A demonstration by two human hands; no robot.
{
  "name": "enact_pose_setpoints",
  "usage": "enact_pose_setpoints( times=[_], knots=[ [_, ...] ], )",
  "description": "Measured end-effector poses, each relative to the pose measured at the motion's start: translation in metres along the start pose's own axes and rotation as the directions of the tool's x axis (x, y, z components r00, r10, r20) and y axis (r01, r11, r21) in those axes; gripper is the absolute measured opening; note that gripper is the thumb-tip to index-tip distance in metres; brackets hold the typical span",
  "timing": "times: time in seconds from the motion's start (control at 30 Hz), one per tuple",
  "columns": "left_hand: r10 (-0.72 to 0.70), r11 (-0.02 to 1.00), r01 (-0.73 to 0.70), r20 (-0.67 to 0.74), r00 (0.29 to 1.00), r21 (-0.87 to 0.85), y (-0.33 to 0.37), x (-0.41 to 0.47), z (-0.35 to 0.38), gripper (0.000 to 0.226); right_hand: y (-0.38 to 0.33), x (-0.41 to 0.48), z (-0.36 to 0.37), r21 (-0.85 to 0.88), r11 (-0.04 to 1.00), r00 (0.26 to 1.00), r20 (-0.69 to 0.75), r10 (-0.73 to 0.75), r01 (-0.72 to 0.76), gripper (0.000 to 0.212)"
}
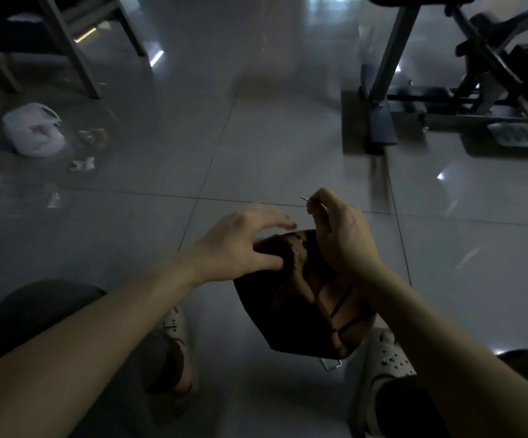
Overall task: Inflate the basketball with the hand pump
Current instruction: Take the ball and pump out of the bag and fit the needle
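Observation:
A flat, crumpled dark brown basketball (300,305) lies on the tiled floor between my feet. My left hand (243,241) rests on its upper left edge, thumb pressed into the rubber and fingers spread above it. My right hand (338,232) hovers over the ball's upper right side and pinches a thin metal needle (304,198), whose tip points up and to the left. A bent wire piece (330,364) pokes out from under the ball's lower edge. No pump body shows.
Pale clogs (174,330) (386,361) sit either side of the ball. A white plastic bag (33,131) and scraps of litter lie at the left. Chair legs (76,55) stand at the upper left; a dark exercise machine frame (379,90) fills the upper right.

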State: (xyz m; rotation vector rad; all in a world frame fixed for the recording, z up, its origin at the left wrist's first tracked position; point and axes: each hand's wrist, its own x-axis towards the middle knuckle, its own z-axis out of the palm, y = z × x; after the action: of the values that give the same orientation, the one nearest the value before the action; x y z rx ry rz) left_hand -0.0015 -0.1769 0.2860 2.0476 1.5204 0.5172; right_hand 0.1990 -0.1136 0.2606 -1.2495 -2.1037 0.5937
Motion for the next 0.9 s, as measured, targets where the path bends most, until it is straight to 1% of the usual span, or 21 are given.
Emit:
enact_pose_setpoints(
  times=[0.1,0.17,0.23,0.3,0.33,0.43,0.47,0.57,0.67,0.77,0.9],
  knots=[
    [0.025,1.000,-0.023,0.070,0.997,-0.020,-0.002,0.001,0.004,0.046,-0.006,-0.006,0.002,0.020,0.999,0.998,0.059,-0.034,0.033,0.015],
    [0.077,0.997,-0.079,0.110,0.991,0.021,0.000,0.001,0.010,0.033,-0.009,-0.008,0.004,0.023,0.998,0.991,0.119,-0.054,0.052,0.014],
    [0.090,0.993,-0.097,0.104,0.990,0.069,-0.003,-0.002,0.016,0.026,-0.009,-0.007,-0.004,0.039,0.999,0.993,0.112,-0.025,0.021,0.013],
    [0.065,0.991,-0.071,0.059,0.996,0.116,-0.011,-0.004,0.014,0.029,-0.005,-0.003,-0.020,0.011,1.000,0.996,0.085,0.022,-0.023,0.014],
    [0.046,0.991,-0.051,0.036,0.998,0.126,-0.016,-0.006,0.011,0.030,-0.002,-0.003,-0.026,-0.018,0.999,0.994,0.104,0.044,-0.043,0.015],
    [0.018,0.990,-0.015,-0.023,1.000,0.141,-0.028,-0.012,0.001,0.029,0.003,-0.014,-0.028,-0.073,0.993,0.958,0.264,0.109,-0.093,0.015],
    [0.022,0.987,-0.015,-0.042,0.999,0.160,-0.031,-0.014,-0.001,0.027,0.002,-0.018,-0.023,-0.075,0.993,0.947,0.302,0.110,-0.091,0.014],
    [0.049,0.968,-0.023,-0.098,0.994,0.248,-0.031,-0.018,-0.005,0.021,-0.004,-0.024,-0.010,-0.067,0.997,0.943,0.328,0.060,-0.041,0.012],
    [0.066,0.956,-0.026,-0.129,0.989,0.291,-0.030,-0.020,-0.006,0.027,-0.013,-0.027,-0.002,-0.084,0.996,0.944,0.330,-0.004,0.033,0.013],
    [0.101,0.951,-0.050,-0.153,0.983,0.306,-0.030,-0.021,-0.004,0.028,-0.021,-0.030,0.003,-0.057,0.996,0.940,0.337,-0.049,0.072,0.014],
    [0.122,0.933,-0.058,-0.160,0.980,0.355,-0.032,-0.018,0.001,0.033,-0.023,-0.029,0.004,-0.163,0.972,0.945,0.309,-0.110,0.167,0.018]
  ],
)
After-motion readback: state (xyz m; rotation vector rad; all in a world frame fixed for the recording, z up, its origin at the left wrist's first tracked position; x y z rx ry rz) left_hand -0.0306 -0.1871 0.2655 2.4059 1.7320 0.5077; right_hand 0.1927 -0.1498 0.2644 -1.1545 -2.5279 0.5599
